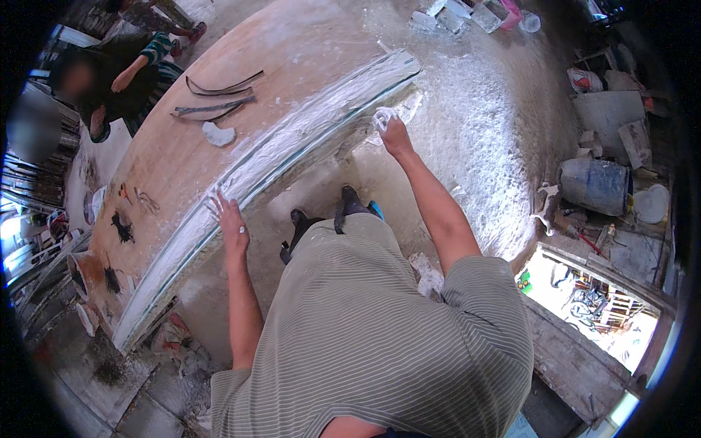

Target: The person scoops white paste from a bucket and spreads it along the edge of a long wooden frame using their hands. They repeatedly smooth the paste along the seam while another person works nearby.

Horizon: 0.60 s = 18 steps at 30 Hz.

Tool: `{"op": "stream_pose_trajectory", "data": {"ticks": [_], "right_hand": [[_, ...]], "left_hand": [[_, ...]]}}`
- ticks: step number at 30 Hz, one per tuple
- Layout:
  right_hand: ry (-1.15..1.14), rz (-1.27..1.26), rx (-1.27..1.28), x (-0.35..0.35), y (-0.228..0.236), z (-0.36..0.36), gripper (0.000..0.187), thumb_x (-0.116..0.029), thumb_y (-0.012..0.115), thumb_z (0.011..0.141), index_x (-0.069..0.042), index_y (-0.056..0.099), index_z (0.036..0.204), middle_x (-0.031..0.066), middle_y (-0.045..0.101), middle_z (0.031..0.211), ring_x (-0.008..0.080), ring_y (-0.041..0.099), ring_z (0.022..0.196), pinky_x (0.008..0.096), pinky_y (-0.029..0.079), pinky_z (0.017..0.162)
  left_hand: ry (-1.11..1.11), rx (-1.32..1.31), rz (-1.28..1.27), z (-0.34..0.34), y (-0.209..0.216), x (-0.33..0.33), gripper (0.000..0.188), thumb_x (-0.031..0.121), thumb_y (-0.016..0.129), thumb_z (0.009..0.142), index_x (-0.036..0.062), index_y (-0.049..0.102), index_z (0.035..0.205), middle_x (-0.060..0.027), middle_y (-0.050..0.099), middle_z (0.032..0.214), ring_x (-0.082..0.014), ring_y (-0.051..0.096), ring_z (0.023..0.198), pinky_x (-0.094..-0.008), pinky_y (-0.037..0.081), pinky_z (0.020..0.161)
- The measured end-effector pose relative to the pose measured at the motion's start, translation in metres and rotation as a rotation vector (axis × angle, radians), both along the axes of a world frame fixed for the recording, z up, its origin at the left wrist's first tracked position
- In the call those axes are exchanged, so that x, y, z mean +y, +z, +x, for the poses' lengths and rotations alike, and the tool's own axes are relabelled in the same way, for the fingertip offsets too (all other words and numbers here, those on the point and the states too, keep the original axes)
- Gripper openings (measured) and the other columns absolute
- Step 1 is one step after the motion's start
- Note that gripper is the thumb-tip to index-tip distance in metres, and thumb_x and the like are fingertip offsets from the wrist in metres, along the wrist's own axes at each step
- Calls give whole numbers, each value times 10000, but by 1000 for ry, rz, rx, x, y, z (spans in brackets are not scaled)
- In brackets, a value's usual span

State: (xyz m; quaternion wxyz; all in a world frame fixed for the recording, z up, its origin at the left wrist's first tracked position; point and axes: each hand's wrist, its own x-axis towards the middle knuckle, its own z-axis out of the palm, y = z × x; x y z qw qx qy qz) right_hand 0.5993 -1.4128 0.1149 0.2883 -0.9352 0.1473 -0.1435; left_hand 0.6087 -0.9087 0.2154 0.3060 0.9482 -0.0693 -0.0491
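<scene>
A long strip of wet-looking white plaster (281, 142) runs along the near edge of a worn brown tabletop (241, 51), with a thin greenish edge on its near side. Fingers spread and whitened, my left hand (231, 221) rests on the strip's left half. My right hand (393, 133) is held out near the strip's right end, apart from it over the whitish floor. Its fingers are curled and coated in white paste; what they hold, if anything, cannot be made out.
Dark bent strips (214, 106) and a white lump (218, 134) lie on the tabletop. Across it sits another person (117, 80). A blue barrel (595, 184) and rubble stand at right, beside a bright opening (591, 306). Clear bags (467, 14) lie at the far end.
</scene>
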Motion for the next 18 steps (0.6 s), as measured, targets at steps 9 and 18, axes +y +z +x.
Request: {"op": "stream_pose_trajectory", "data": {"ticks": [9, 18], "right_hand": [[280, 3, 76, 42, 23, 4, 282, -243, 620, 948, -43, 652, 1144, 229, 644, 1060, 425, 620, 1016, 493, 528, 868], [485, -315, 173, 30, 8, 16, 185, -149, 511, 957, -5, 608, 1021, 241, 632, 1035, 394, 658, 956, 502, 551, 761]], "left_hand": [[-24, 54, -47, -17, 3, -59, 680, 458, 247, 1084, 16, 142, 1589, -287, 111, 1634, -436, -21, 1528, -522, 0, 1220], [57, 123, -63, -41, -9, -72, 679, 469, 254, 1081, 40, 138, 1594, -290, 95, 1636, -444, -38, 1525, -511, -6, 1221]]}}
